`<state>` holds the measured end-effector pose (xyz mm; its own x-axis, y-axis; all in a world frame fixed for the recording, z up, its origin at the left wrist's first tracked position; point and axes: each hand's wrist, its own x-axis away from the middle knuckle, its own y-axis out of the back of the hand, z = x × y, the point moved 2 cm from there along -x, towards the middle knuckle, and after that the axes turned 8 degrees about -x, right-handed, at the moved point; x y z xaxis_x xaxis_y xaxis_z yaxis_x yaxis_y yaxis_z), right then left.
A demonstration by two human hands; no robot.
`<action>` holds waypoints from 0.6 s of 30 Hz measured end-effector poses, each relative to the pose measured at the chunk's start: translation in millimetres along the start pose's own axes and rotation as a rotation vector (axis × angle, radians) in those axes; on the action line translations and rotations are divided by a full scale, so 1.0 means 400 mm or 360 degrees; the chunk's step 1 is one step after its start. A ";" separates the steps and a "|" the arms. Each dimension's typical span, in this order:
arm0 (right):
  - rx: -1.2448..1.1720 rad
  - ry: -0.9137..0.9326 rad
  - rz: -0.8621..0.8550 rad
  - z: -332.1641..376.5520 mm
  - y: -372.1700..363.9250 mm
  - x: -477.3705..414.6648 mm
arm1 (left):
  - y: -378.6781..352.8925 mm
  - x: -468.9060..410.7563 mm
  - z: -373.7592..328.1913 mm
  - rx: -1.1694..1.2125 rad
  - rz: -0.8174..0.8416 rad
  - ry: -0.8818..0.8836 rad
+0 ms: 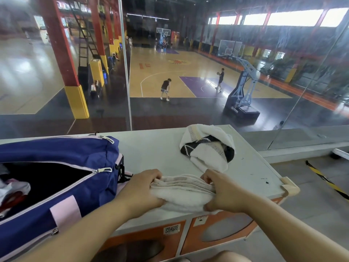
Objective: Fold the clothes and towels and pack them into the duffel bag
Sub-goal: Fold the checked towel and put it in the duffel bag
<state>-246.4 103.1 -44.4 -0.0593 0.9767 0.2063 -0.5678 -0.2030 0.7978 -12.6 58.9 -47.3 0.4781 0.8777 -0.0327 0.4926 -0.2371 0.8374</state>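
A folded white towel (184,193) lies near the front edge of the grey cabinet top (154,152). My left hand (143,188) grips its left end and my right hand (222,191) grips its right end, thumbs under the stack. A blue duffel bag with pink trim (62,167) stands at the left with its zipper open; white and red clothes (13,191) show inside. Behind the towel sits a crumpled heap, a white towel wrapped around a black-and-white garment (206,146).
The cabinet top ends at a padded right corner (289,186), with orange locker doors (222,229) below the front edge. A glass wall (170,82) rises just behind the cabinet, overlooking a basketball court with people. A yellow-black striped bar (326,180) lies on the floor at right.
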 end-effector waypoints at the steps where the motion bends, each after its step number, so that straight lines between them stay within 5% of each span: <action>1: 0.0032 0.0025 -0.0048 0.014 -0.001 0.006 | 0.004 0.003 -0.002 -0.0054 -0.0041 -0.0091; 7: 0.0183 0.0145 -0.0126 0.126 0.028 0.038 | 0.076 0.038 0.020 -0.0561 0.0005 -0.0251; 14: 0.0568 0.0317 -0.0550 0.319 0.094 0.038 | 0.261 0.138 0.114 -0.0834 -0.0319 -0.0178; 18: 0.0238 0.0430 -0.0736 0.440 0.099 0.024 | 0.367 0.230 0.203 -0.0836 -0.0473 -0.0014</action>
<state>-124.9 92.2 89.0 -0.0515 0.9456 -0.3213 -0.4631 0.2625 0.8465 162.7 70.9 28.1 0.3822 0.8709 -0.3090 0.1818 0.2570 0.9492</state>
